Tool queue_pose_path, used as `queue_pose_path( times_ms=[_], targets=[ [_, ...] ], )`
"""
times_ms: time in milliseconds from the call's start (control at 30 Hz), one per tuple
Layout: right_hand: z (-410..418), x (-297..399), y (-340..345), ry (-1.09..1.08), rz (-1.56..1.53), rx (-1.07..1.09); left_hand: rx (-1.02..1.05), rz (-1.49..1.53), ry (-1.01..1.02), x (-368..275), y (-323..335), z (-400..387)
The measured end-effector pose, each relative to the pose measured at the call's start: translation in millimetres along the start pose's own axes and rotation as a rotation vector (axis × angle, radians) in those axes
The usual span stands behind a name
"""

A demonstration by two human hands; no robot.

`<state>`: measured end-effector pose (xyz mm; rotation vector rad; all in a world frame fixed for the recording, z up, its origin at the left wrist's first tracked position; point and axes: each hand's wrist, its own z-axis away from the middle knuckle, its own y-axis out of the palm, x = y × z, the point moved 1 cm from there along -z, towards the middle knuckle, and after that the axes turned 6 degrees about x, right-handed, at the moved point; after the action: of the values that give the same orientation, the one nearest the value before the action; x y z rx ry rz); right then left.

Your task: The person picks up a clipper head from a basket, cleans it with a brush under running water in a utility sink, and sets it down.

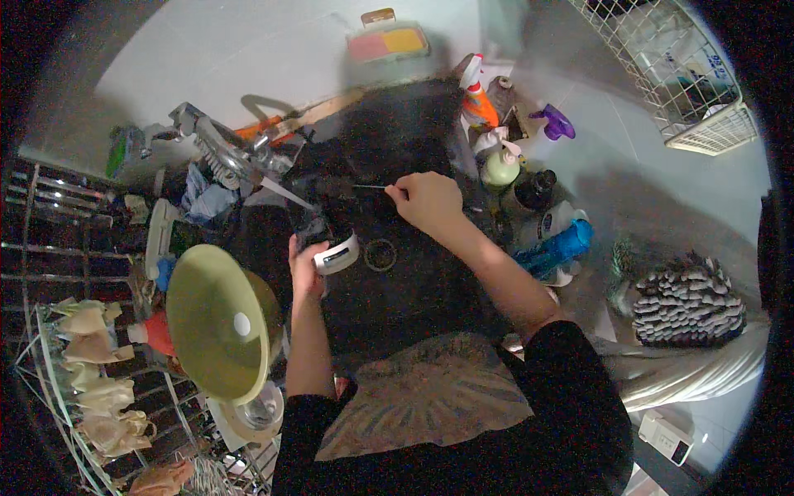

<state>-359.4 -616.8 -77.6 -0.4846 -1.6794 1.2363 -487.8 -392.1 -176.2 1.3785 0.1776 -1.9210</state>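
Low in the sink area, my left hand (308, 266) grips a white and dark object (336, 253), whose kind I cannot tell, with water running from the faucet (226, 146) just above it. My right hand (428, 198) is closed on a thin, light-coloured stick-like tool (370, 186) that points left over the dark basin (397, 304). A round ring, perhaps the drain (379, 255), shows between my two forearms. The tool's handle is mostly hidden by my fingers.
A yellow-green plastic basin (217, 322) stands tilted at the left beside wire racks (80, 250). An orange spray bottle (477, 102), a pale green pump bottle (500, 166) and a blue bottle (558, 247) line the right side. A white basket (713, 136) is at the upper right.
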Motion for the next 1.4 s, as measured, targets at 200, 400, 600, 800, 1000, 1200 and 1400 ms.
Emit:
queue_pose_path(
  times_ms=[200, 400, 600, 800, 1000, 1200, 1400],
  targets=[
    [18.6, 11.0, 31.9, -0.160, 0.121, 0.128, 0.193, 0.191, -0.099, 10.0, -20.4, -20.2],
    [6.0, 13.3, -12.5, -0.203, 0.321, 0.119, 0.162, 0.121, -0.117, 2.8, -30.3, -20.1],
    [2.6, 64.0, -10.0, -0.447, 0.525, 0.059, 0.187, 0.069, 0.106, -8.0, -3.6, -16.1],
    [-49.7, 64.2, -12.9, -0.464, 0.614, 0.025, 0.161, -0.011, -0.015, -5.7, -17.9, -11.2],
    [-74.5, 77.7, -4.3, -0.632, 0.621, -0.062, 0.121, 0.066, -0.061, -2.6, -46.1, -0.2],
    [-71.1, 98.2, 21.8, -0.926, 0.636, 0.042, 0.098, 0.127, -0.102, -13.2, -46.9, 12.8],
    [-84.8, 105.5, 4.4, -0.648, 0.526, -0.023, 0.092, 0.168, 0.021, 13.3, -97.4, -21.9]
  ],
)
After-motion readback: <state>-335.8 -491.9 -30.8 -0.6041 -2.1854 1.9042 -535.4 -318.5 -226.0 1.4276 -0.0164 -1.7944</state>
